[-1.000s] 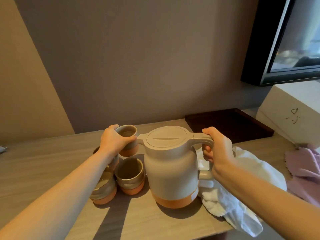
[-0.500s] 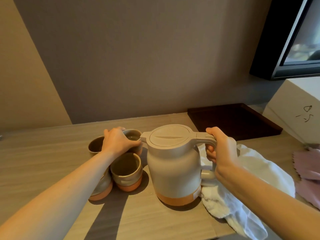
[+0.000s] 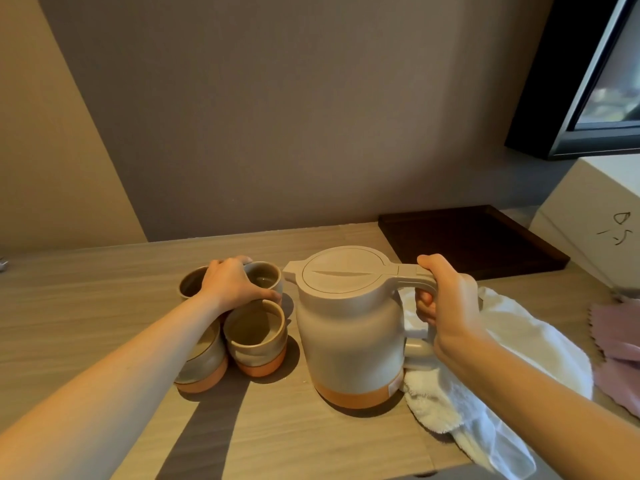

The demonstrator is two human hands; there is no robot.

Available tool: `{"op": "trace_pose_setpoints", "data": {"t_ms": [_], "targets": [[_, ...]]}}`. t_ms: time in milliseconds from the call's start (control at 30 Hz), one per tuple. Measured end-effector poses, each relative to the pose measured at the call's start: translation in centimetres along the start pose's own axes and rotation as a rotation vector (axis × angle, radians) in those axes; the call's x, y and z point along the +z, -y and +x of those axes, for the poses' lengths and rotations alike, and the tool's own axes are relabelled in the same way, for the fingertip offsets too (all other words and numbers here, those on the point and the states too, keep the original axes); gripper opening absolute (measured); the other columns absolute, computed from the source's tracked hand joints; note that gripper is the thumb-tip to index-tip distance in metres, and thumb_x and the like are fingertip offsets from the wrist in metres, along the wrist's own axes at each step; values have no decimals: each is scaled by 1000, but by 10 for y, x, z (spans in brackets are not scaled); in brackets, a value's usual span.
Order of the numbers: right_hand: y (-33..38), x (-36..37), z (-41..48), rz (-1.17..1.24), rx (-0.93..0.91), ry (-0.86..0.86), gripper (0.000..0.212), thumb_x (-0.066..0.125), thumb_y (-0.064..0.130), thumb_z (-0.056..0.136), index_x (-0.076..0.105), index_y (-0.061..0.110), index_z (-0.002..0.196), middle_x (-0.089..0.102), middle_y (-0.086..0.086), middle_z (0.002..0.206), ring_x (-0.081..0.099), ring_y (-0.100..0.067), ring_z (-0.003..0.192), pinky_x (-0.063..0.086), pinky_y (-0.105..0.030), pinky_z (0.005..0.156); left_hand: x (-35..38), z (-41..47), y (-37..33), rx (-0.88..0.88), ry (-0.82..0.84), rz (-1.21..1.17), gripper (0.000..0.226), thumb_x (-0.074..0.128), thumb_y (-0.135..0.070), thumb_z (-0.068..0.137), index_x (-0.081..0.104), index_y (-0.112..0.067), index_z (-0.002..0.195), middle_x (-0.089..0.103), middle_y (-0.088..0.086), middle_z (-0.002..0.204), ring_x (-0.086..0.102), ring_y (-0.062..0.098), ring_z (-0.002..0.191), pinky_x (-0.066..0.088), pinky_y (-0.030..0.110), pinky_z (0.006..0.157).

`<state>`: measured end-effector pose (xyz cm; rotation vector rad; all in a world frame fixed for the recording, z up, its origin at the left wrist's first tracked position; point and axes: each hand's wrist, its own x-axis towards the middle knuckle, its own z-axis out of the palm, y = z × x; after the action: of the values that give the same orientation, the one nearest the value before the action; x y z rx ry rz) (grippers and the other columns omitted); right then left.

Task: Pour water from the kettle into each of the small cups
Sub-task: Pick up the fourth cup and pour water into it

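The wooden table (image 3: 104, 306) carries everything. The beige kettle (image 3: 349, 327) stands upright on it with the lid closed and the spout turned to the cups. A white towel (image 3: 519, 341) lies behind the handle. The right hand (image 3: 446, 303) has its fingers curled fully around that handle. The left hand (image 3: 232, 285) wraps thumb and fingers around the far right cup (image 3: 265, 277), which has a little water inside. Close around it, just left of the kettle, are the far left cup (image 3: 192, 282), the near right cup (image 3: 254, 336) and the near left cup (image 3: 204, 368), partly under the forearm.
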<state>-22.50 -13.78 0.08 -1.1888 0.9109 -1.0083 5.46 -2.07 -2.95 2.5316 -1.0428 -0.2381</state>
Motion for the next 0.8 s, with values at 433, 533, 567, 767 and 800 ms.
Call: {"op": "trace_pose_setpoints", "data": {"t_ms": [433, 533, 567, 767, 800], "targets": [[-1, -1, -2, -12, -22, 17, 35, 55, 26, 89, 55, 4, 63, 39, -6, 49, 33, -14, 46, 31, -27, 48, -15, -15, 12, 25, 7, -199, 74, 62, -55, 84, 41, -19, 146, 50, 7, 145, 44, 29, 134, 39, 42, 106], [-1, -1, -2, -11, -24, 15, 35, 55, 26, 89, 54, 5, 61, 39, -6, 49, 33, -15, 46, 31, -27, 48, -18, -18, 28, -41, -114, -263, 73, 64, -46, 88, 36, -18, 149, 42, 10, 151, 37, 31, 140, 33, 46, 110], [-1, -1, -2, -13, -23, 15, 35, 55, 26, 89, 54, 5, 61, 39, -6, 50, 33, -14, 46, 31, -27, 48, -19, -19, 34, -63, -132, -287, 75, 67, -44, 87, 34, -19, 150, 40, 10, 152, 34, 31, 141, 32, 48, 111], [-2, -1, -3, -16, -26, 20, 35, 55, 26, 89, 54, 4, 62, 39, -8, 53, 33, -15, 47, 31, -27, 49, -28, -23, 57, -258, 2, -500, 97, 77, -12, 82, 14, -27, 154, 18, 10, 162, 25, 35, 145, 31, 51, 111], [-2, -1, -3, -15, -27, 20, 35, 55, 26, 89, 54, 4, 62, 39, -8, 53, 33, -15, 47, 31, -27, 49, -28, -24, 59, -283, 40, -486, 101, 79, -12, 80, 13, -27, 155, 20, 11, 161, 27, 36, 144, 34, 51, 110]]}}
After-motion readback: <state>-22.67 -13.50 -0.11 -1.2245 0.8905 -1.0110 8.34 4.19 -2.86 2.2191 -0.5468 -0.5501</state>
